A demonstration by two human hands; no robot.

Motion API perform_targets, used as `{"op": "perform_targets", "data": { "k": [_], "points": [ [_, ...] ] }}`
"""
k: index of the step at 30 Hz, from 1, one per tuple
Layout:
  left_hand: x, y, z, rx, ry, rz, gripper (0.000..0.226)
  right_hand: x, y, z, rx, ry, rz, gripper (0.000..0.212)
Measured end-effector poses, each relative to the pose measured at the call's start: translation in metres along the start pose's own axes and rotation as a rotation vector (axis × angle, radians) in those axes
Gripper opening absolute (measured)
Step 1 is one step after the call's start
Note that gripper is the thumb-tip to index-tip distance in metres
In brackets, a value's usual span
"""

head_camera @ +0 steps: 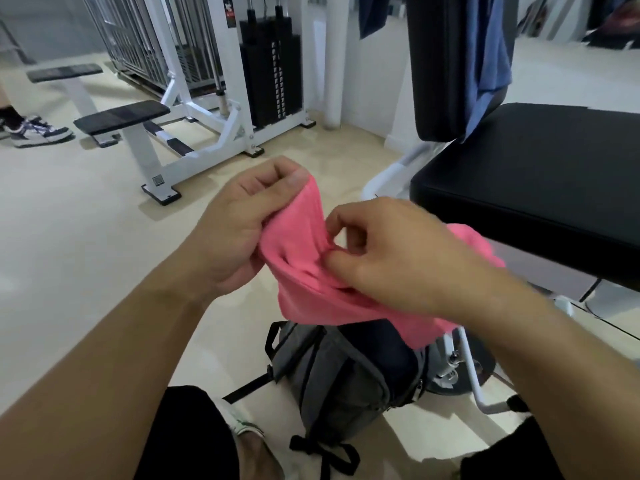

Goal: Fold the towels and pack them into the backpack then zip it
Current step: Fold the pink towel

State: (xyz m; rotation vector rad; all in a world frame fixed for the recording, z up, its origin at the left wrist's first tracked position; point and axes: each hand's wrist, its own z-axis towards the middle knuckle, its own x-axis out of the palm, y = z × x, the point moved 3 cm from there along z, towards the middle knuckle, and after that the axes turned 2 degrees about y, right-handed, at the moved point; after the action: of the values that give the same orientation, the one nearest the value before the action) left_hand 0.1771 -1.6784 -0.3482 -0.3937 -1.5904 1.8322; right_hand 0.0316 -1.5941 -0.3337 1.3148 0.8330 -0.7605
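Above the gym floor, both hands, left and right, pinch a pink towel over the backpack.

A: How much of the pink towel shows?

B: Only part. The right hand covers its middle, and its right end runs behind that wrist.

A: And the backpack?

B: Its top is hidden under the hanging towel, so I cannot tell whether it is open or zipped.

A: Anything cut off?

B: The black padded bench runs past the right edge. At the far left, someone's sneaker shows, the leg cut by the frame. The blue cloth leaves the top edge.
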Motion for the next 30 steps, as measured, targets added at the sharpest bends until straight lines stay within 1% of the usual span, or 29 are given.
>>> {"op": "perform_targets", "data": {
  "k": [2,4,6,7,10,12,14,16,17,19,20,21,24,25,28,29,30],
  "points": [
    [0.01,0.017,0.002,-0.041,-0.007,0.194,0.016,-0.014,-0.019,-0.001,0.064,0.091,-0.181,0.006],
    [0.023,0.036,0.004,-0.066,-0.03,0.357,0.015,-0.015,-0.047,-0.002,0.123,0.186,-0.277,0.011],
    [0.035,0.05,0.006,-0.055,-0.013,0.437,0.015,-0.016,-0.07,-0.006,0.174,0.196,-0.249,0.009],
    [0.04,0.053,0.007,-0.044,0.001,0.464,0.015,-0.019,-0.079,-0.01,0.189,0.163,-0.214,0.008],
    [0.052,0.058,0.015,-0.02,-0.007,0.474,0.016,-0.03,-0.096,-0.022,0.174,0.025,-0.068,0.012],
    [0.06,0.058,0.022,-0.016,-0.033,0.445,0.017,-0.035,-0.101,-0.033,0.163,-0.002,0.003,0.018],
    [0.068,0.06,0.029,-0.015,-0.041,0.424,0.016,-0.037,-0.105,-0.042,0.165,-0.002,-0.018,0.019],
    [0.077,0.063,0.033,-0.004,-0.025,0.426,0.016,-0.043,-0.107,-0.052,0.208,0.019,-0.054,0.017],
    [0.081,0.064,0.035,0.011,-0.011,0.438,0.016,-0.047,-0.107,-0.057,0.243,0.057,-0.037,0.015],
    [0.088,0.065,0.035,0.06,0.018,0.473,0.014,-0.048,-0.106,-0.069,0.309,0.183,0.065,0.012],
    [0.091,0.065,0.034,0.088,0.029,0.488,0.013,-0.048,-0.105,-0.074,0.318,0.226,0.102,0.01],
    [0.093,0.065,0.033,0.112,0.03,0.501,0.012,-0.048,-0.104,-0.076,0.3,0.232,0.107,0.009],
    [0.089,0.063,0.031,0.152,-0.02,0.519,0.011,-0.045,-0.103,-0.074,0.222,0.108,0.072,0.005],
    [0.087,0.061,0.031,0.161,-0.035,0.516,0.011,-0.044,-0.103,-0.072,0.21,0.04,0.078,0.01],
    [0.082,0.053,0.029,0.195,-0.059,0.524,0.016,-0.042,-0.097,-0.067,0.187,-0.232,0.079,0.027],
    [0.08,0.051,0.028,0.201,-0.065,0.525,0.016,-0.042,-0.094,-0.065,0.171,-0.283,0.099,0.029],
    [0.078,0.049,0.027,0.203,-0.069,0.523,0.016,-0.041,-0.09,-0.062,0.158,-0.292,0.135,0.027]
  ]
}}
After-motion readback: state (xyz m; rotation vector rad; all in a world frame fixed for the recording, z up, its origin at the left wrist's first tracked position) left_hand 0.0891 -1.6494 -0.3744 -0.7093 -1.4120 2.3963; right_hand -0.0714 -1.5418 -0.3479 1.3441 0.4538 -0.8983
